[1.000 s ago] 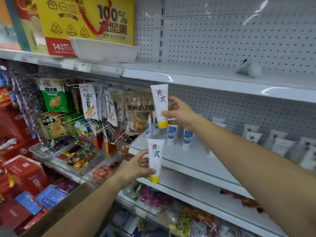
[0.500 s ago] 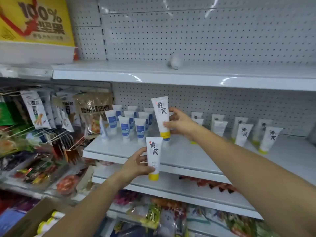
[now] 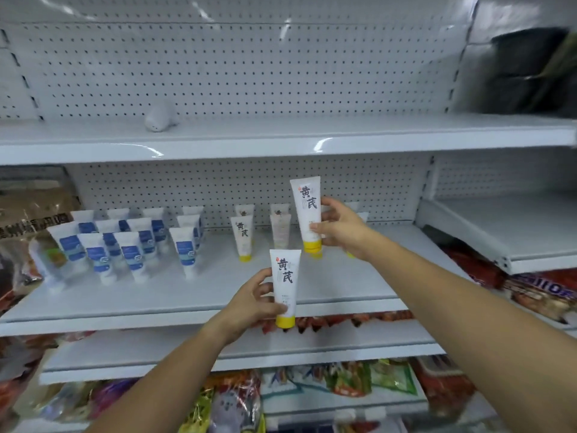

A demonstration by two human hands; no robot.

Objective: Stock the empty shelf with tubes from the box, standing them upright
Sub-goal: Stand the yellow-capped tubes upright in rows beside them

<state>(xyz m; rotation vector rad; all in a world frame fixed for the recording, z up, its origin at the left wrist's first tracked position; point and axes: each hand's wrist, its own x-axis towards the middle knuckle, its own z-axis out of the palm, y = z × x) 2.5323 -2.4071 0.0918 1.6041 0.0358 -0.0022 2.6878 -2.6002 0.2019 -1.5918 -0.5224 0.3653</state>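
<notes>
My right hand (image 3: 342, 230) grips a white tube with a yellow cap (image 3: 307, 214), held upright cap-down just above the white shelf (image 3: 218, 292), among the standing yellow-capped tubes (image 3: 242, 234). My left hand (image 3: 254, 303) holds a second identical tube (image 3: 284, 284) upright in front of the shelf's front edge. Several white tubes with blue labels (image 3: 131, 245) stand on the shelf's left part. The box is out of view.
An upper shelf (image 3: 281, 142) carries a small white object (image 3: 159, 117). A lower-set shelf (image 3: 515, 232) adjoins at the right. Snack packets (image 3: 312, 382) fill the shelves below, and bagged goods (image 3: 28, 220) hang at the left.
The view has swung right along the shelf. Both hands, each with its tube, have moved right; the right-hand tube now hangs by the yellow-capped row.
</notes>
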